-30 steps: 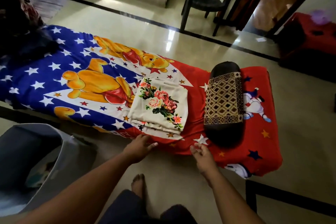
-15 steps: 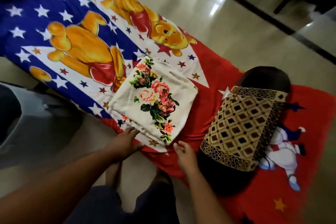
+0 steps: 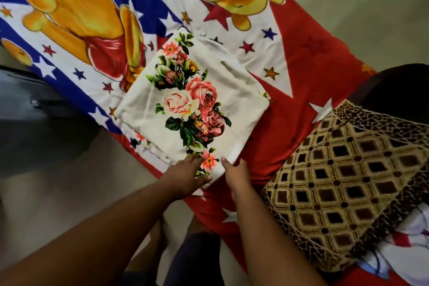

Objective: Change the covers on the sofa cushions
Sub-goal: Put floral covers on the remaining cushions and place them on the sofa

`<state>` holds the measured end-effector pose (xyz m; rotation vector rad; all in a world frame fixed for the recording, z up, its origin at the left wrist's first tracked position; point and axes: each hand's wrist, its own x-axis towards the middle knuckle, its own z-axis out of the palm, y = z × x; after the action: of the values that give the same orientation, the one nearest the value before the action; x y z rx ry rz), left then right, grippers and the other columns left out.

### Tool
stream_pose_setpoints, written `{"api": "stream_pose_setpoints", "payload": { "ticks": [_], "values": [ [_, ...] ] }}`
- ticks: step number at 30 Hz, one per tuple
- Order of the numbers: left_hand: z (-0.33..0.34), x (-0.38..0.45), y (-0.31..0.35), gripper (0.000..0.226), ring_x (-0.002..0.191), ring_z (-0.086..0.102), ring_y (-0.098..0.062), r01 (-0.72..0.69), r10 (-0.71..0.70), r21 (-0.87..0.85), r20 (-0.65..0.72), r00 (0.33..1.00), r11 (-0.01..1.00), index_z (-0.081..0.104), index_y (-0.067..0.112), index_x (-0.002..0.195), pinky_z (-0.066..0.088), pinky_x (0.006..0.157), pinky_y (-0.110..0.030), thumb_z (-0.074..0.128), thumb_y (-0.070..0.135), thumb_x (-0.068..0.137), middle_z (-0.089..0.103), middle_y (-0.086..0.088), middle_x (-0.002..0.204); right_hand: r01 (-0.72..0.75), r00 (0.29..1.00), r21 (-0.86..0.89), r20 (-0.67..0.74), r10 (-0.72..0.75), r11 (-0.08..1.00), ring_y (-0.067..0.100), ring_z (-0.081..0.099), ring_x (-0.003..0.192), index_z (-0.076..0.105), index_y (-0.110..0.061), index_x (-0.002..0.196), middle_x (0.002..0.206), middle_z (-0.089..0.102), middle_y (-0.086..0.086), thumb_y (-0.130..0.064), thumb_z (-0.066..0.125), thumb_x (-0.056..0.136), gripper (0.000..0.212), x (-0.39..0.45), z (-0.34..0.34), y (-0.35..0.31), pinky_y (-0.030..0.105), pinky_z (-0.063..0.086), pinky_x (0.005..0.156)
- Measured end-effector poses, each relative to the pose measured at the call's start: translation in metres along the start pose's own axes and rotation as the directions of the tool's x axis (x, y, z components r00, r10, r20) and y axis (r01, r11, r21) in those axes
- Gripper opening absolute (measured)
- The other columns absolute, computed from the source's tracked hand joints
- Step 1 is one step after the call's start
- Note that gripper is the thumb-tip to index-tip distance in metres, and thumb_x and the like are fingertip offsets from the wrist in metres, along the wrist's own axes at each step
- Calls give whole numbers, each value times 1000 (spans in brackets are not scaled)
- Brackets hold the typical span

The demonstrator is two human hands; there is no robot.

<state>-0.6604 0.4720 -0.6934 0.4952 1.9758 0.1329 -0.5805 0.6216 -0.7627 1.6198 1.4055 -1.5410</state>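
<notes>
Bed sheet (image 3: 290,72): the largest thing in view, a smooth printed cotton-like cloth in red, blue and white with stars and cartoon bears, spread flat over a low bed that carries everything else.
Cushion (image 3: 348,181): laid towards the right end of the bed, just beside the folded covers; long and plump, wrapped in a thick woven cover of gold-brown diamonds with a mottled border, dark fabric showing at its far end. It is judged soft, bulky and light.
Folded covers (image 3: 192,109): a square cream stack printed with pink roses and dark leaves, placed at the near edge of the bed, its corner reaching that edge. The cloth is judged thin, limp and light, likely to unfold once lifted; the near corner or a folded edge is the sensible place to take hold.
Left hand (image 3: 185,174): laid flat and open on the near corner of the stack, fingers spread, nothing gripped.
Right hand (image 3: 236,174): fingers loosely curled at the stack's near edge, touching it; whether cloth is pinched cannot be told.
</notes>
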Motion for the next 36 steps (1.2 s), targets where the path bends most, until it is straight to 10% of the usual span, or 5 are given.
{"api": "stream_pose_setpoints", "payload": {
  "ticks": [7,13,24,30,36],
  "values": [
    [-21,-14,2,85,142,40,-28,-5,6,37,-16,1000,999,20,25,160,42,107,-40,51,67,93,26,-1,163,79,992,40,95,-82,996,26,70,84,71,-15,96,97,75,9,-20,69,92,7,-25,4,-25,45,58,80],
    [-54,-71,17,71,129,53,-27,8,-14,-26,-258,966,1000,26,26,158,50,96,-38,59,40,96,46,-4,152,145,894,290,370,-251,946,27,74,97,73,-6,110,103,77,12,-12,68,94,18,-117,6,-62,39,58,85],
    [-160,-271,-33,23,98,64,-18,-247,-328,-641,-640,695,727,70,18,115,51,82,-28,62,13,94,69,-1,107,662,695,115,277,-664,741,16,59,120,53,-16,137,129,63,1,-30,82,84,62,-287,57,-109,38,51,102],
    [-154,-421,-94,13,81,63,-5,-433,-374,-651,-735,565,624,72,13,106,47,67,-9,63,15,98,70,1,95,850,506,-282,202,-838,445,26,51,122,42,-15,138,134,52,8,-36,87,75,79,-385,128,-77,42,46,101],
    [-65,-587,-190,15,79,65,4,-649,-592,-612,-750,295,452,72,28,95,50,68,-12,63,16,98,71,9,88,657,400,-754,354,-845,-5,38,29,141,22,-20,151,155,28,16,-50,78,77,98,-465,181,16,54,29,113]
  ]
}}
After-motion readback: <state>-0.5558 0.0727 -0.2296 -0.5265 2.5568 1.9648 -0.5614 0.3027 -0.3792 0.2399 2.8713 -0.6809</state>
